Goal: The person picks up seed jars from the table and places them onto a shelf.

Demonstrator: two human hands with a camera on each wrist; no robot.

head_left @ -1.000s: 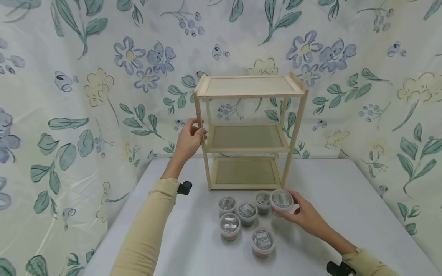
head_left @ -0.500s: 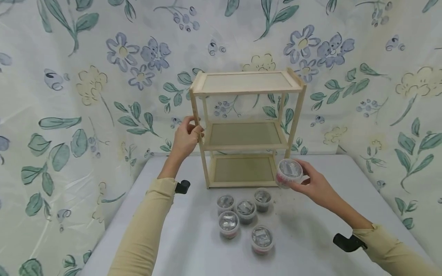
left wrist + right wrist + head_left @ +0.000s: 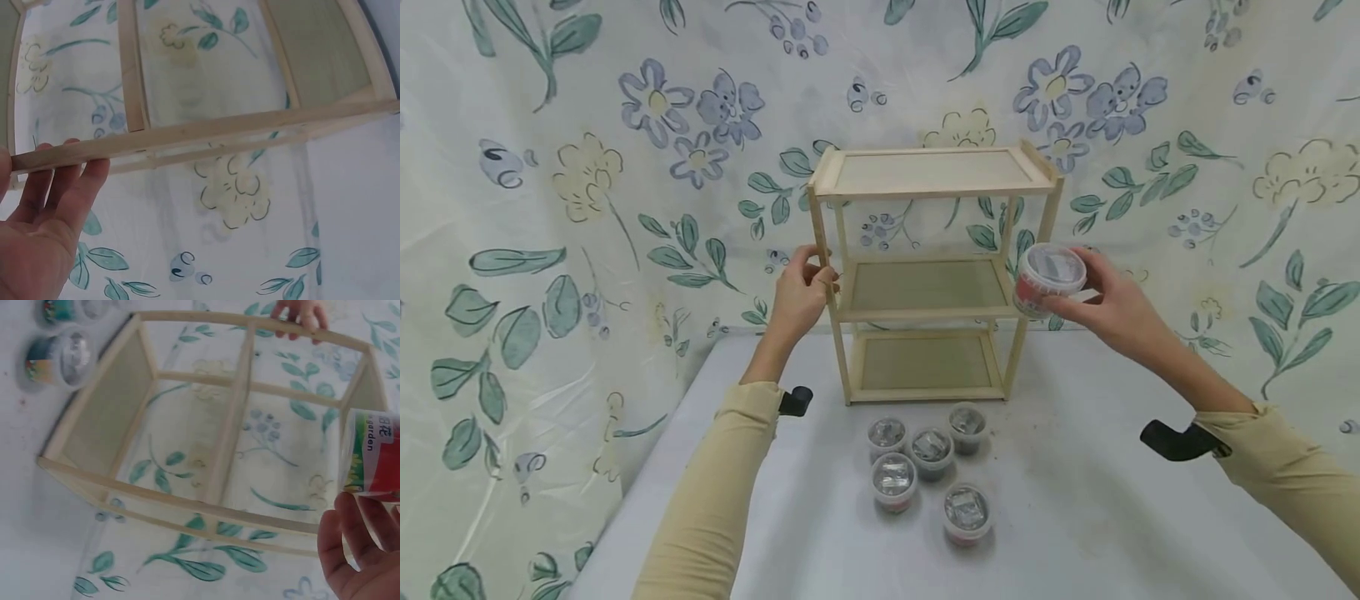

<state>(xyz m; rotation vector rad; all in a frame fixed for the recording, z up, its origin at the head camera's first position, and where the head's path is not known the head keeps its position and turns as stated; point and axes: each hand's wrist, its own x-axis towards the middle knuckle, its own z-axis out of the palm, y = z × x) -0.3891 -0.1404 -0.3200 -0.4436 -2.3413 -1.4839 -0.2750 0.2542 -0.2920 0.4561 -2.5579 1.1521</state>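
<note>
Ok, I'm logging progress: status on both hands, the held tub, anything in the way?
Left hand gripping wooden rack. Right hand holding tub aloft. Possible obstacle: right post, behind tub in head view; gap unclear.

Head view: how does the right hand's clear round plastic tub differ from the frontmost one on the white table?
The held tub is raised in the right hand; the frontmost tub stands on the table. The held tub looks larger than the frontmost tub. Both have round, clear lids.

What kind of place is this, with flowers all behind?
Probably a staged work corner indoors, though I can't be sure: a flowery backdrop rises behind a white table, with a small wooden shelf on top.
</note>
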